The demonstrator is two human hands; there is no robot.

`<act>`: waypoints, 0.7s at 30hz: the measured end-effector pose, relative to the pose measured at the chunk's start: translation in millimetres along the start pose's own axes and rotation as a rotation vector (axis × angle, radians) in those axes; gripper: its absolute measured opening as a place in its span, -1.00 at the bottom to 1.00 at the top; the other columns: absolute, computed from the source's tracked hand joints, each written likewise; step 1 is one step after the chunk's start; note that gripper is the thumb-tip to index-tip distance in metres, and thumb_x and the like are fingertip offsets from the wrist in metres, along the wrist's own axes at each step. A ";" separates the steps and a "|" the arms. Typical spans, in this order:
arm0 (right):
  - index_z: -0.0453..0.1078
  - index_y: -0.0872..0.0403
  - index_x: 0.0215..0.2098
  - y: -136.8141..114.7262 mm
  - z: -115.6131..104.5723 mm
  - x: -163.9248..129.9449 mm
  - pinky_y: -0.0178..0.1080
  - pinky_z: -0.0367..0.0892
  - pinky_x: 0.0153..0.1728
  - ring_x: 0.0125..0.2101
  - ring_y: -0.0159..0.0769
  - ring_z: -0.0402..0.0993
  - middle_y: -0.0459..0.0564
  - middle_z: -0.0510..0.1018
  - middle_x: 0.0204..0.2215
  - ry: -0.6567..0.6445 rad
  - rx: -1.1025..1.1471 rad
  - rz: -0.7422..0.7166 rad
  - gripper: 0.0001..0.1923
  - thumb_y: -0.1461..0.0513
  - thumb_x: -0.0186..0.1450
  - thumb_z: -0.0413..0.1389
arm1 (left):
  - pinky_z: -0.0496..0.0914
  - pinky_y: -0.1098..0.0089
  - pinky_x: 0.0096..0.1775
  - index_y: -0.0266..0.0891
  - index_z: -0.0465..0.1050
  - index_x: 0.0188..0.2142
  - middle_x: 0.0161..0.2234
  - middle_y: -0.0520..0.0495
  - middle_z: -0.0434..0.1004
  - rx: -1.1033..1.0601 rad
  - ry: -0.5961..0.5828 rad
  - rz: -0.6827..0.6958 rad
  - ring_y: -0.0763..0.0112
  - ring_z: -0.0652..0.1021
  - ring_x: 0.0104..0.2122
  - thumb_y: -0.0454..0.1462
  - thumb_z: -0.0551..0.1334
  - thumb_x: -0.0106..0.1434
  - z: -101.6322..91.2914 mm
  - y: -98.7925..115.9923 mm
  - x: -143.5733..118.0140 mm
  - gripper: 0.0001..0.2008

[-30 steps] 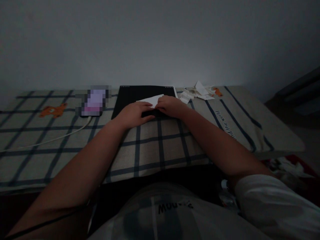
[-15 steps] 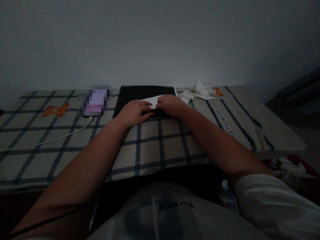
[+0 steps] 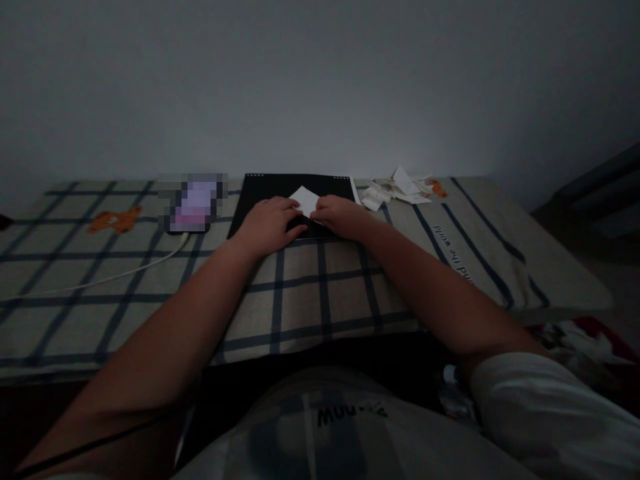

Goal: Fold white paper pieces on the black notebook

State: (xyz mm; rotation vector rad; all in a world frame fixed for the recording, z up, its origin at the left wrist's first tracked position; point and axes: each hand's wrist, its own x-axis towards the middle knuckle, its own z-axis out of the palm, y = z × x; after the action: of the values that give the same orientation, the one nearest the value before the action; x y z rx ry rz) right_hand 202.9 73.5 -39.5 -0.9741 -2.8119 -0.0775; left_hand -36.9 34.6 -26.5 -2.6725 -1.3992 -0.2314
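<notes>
Both hands meet over a small white paper that lies on a black mat. Left hand rests palm down on the mat with its fingers stretched toward the paper's near edge, pressing on it rather than closing around it. Right hand lies just beside the left, fingers curled in, their tips pinching the paper's right corner. The paper shows as a folded, pointed shape standing out just beyond the fingertips of both hands; the dim light hides how many folds it has.

Beyond the right hand and to its right, near the wall, lies a loose heap of white paper scraps. Left of the left hand, just beside the mat's edge, sits a phone with a lit screen, and a white cable runs from it toward the person's left. All of this lies on a beige checked cloth with dark blue lines, which carries an orange animal print farther left of the phone. Nearest the camera, below both forearms, is the person's light shirt with dark lettering.
</notes>
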 end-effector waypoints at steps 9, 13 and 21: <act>0.67 0.14 0.26 -9.9 -6.0 7.0 -0.14 0.32 0.00 -0.05 -0.10 0.52 0.24 0.70 0.03 -0.036 0.012 0.059 -0.54 0.37 0.62 -0.02 | 0.37 -0.17 0.44 -0.13 0.68 0.31 0.39 -0.23 0.63 -0.031 -0.025 -0.028 -0.16 0.57 0.40 -0.01 0.21 0.56 -0.9 7.0 -0.5 -0.50; 0.70 0.18 0.18 -11.1 -11.2 7.1 -0.14 0.30 -0.02 -0.03 -0.11 0.53 0.24 0.71 0.02 -0.067 -0.029 0.055 -0.56 0.38 0.62 -0.03 | 0.26 -0.27 0.49 -0.11 0.69 0.28 0.38 -0.25 0.63 -0.051 -0.018 -0.050 -0.16 0.55 0.40 0.00 0.21 0.56 -1.0 9.6 -1.2 -0.51; 0.74 0.17 0.08 -13.7 -31.1 -3.9 -0.15 0.29 -0.04 -0.04 -0.12 0.56 0.24 0.72 0.00 -0.180 -0.089 0.038 -0.64 0.38 0.59 0.07 | 0.20 -0.32 0.50 -0.08 0.69 0.28 0.40 -0.21 0.62 -0.040 -0.027 -0.068 -0.16 0.53 0.40 0.03 0.19 0.57 -0.8 9.5 -1.6 -0.51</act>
State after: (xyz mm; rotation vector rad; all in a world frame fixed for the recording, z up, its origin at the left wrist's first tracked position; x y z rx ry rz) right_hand 201.7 57.1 -9.5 -1.1053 -2.9746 -0.1166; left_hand -30.1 27.8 -26.3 -2.6726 -1.5104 -0.2329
